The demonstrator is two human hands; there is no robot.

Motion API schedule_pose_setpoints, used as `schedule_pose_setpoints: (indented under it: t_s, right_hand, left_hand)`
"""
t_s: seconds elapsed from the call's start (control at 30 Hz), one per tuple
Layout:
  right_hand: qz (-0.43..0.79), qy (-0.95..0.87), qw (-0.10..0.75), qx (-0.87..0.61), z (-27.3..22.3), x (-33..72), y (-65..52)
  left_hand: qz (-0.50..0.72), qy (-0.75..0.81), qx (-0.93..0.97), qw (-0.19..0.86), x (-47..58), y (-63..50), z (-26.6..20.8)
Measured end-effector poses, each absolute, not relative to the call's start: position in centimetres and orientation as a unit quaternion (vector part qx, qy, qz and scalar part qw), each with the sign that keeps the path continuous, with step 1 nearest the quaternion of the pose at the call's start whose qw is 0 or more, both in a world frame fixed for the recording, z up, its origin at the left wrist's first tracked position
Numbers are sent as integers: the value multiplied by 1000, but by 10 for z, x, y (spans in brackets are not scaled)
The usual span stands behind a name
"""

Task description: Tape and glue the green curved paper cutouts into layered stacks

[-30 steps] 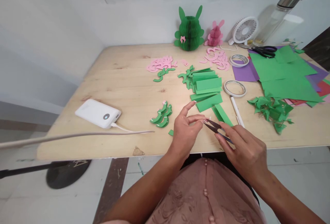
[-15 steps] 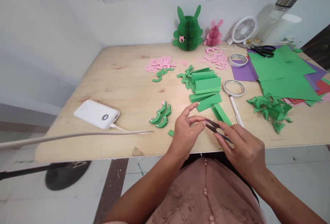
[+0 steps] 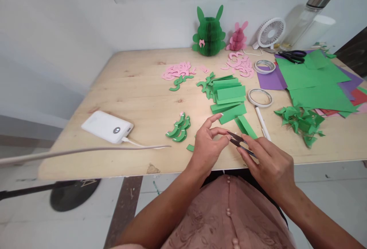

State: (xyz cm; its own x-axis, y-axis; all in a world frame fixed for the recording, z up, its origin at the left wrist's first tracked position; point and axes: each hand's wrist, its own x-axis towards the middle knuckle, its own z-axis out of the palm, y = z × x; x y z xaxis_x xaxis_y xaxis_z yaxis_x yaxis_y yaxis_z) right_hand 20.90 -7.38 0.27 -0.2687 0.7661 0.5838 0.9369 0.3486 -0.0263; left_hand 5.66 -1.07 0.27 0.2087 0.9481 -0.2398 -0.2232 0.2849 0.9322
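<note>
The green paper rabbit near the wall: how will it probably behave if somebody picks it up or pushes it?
The green paper rabbit would likely feel light for its size, as its body looks made of pleated paper. Those pleats could well squash under firm hands. Its thin, upright ears may bend easily.

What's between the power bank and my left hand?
In the head view, a cable, a cluster of curved green pieces and a green scrap lie between the power bank and your left hand.
</note>
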Motion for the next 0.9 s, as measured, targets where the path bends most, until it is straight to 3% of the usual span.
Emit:
schedule_pose_setpoints:
  t_s: [0.9]
  right_hand:
    - [-156, -780, 257, -549, 1, 209, -76]
  left_hand:
    - [448, 455, 434, 636, 54, -11, -1]
